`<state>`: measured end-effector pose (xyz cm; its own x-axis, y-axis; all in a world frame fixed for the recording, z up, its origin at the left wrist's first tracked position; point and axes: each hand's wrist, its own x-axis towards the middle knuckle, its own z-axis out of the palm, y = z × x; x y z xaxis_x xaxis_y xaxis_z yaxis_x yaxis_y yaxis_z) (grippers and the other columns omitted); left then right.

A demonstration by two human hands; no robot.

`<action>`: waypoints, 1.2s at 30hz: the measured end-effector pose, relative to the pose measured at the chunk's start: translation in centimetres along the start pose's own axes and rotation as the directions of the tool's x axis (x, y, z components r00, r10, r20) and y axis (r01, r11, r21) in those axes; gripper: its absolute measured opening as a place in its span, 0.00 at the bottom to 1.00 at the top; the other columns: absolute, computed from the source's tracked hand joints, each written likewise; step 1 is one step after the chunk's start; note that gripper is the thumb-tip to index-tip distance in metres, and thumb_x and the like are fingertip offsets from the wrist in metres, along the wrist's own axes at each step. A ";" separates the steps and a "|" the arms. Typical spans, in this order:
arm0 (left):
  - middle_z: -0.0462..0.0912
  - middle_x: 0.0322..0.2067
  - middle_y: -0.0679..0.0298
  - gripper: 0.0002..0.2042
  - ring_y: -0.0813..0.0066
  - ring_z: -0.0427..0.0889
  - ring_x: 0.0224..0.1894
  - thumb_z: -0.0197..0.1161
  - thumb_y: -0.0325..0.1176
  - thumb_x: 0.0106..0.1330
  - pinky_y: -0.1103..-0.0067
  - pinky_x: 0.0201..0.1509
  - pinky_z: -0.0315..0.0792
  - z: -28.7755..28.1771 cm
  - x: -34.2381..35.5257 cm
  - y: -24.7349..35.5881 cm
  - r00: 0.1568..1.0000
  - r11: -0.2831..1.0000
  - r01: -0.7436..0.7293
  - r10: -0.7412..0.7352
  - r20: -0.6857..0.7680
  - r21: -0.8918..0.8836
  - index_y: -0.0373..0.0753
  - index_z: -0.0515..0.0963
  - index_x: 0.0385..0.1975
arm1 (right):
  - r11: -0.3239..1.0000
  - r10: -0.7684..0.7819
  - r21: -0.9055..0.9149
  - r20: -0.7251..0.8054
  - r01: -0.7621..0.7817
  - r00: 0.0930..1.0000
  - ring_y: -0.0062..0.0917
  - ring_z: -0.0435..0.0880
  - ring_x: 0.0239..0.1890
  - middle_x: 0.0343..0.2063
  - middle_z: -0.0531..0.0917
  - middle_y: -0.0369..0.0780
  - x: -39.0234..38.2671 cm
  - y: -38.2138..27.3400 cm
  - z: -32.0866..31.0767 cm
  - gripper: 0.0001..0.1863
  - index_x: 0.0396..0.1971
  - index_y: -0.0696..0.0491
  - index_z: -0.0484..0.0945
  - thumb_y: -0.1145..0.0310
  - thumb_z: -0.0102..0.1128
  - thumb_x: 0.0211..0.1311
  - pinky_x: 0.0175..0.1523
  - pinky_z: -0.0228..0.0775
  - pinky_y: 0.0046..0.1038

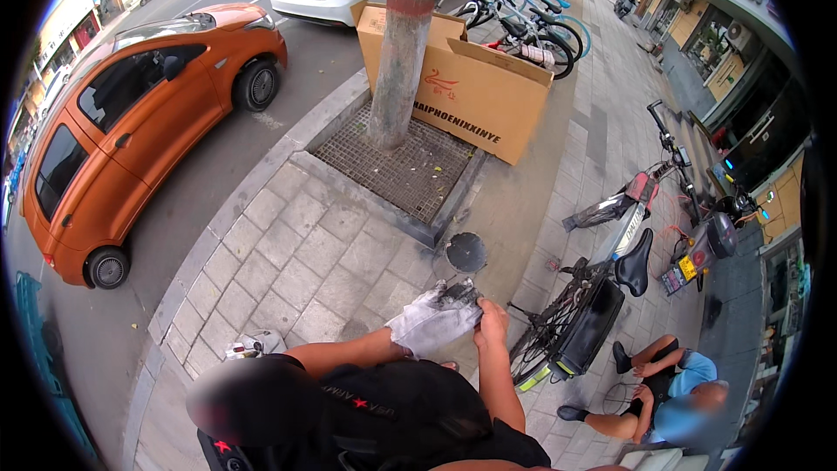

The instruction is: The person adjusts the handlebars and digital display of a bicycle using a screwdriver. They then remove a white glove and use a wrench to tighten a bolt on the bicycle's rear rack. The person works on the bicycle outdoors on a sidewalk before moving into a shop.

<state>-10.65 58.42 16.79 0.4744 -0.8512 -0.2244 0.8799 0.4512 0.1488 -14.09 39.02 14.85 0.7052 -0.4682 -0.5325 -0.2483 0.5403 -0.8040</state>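
In front of my dark top, a white cloth with black smears at its far end is bunched up between my two arms. My left forearm runs into it from the left, and the cloth covers that hand, so its fingers do not show. At the cloth's right edge, my right hand is closed on the fabric. Just beyond the cloth, a round dark bucket stands on the paving.
A tree rises from a square grate, with a large cardboard box behind it. To the right are an electric bicycle and a seated person in blue. An orange car is parked beyond the kerb.
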 end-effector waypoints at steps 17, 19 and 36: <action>0.72 0.70 0.52 0.27 0.59 0.72 0.70 0.46 0.50 0.81 0.65 0.74 0.64 1.1 3.1 1.8 0.941 0.715 0.193 -0.329 0.080 0.672 0.39 0.69 0.71 | 0.966 -0.165 -0.218 -0.116 0.137 0.980 0.15 0.77 0.30 0.29 0.84 0.31 -4.7 -1.6 -4.3 0.10 0.38 0.57 0.86 0.65 0.67 0.65 0.36 0.67 0.21; 0.73 0.69 0.52 0.27 0.59 0.73 0.70 0.46 0.50 0.81 0.65 0.74 0.65 1.8 4.8 1.9 0.927 0.656 0.182 -0.363 0.095 0.732 0.39 0.69 0.71 | 0.963 -0.177 -0.209 0.000 0.173 0.984 0.14 0.78 0.33 0.32 0.84 0.30 -5.5 -3.8 -4.5 0.12 0.43 0.56 0.85 0.65 0.67 0.65 0.39 0.70 0.21; 0.70 0.72 0.61 0.26 0.68 0.67 0.73 0.42 0.45 0.83 0.73 0.80 0.54 3.1 16.1 5.7 0.789 0.765 0.578 -0.613 0.046 0.284 0.36 0.64 0.74 | 0.979 -0.145 0.084 -0.355 0.186 0.924 0.15 0.81 0.29 0.29 0.87 0.33 2.3 -5.2 -2.2 0.04 0.35 0.60 0.86 0.74 0.68 0.65 0.36 0.73 0.21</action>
<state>1.90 46.43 16.99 -0.1666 -0.9604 -0.2235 0.9400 -0.2231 0.2580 -12.62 33.56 17.23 0.4518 -0.7587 -0.4693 -0.0566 0.5007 -0.8638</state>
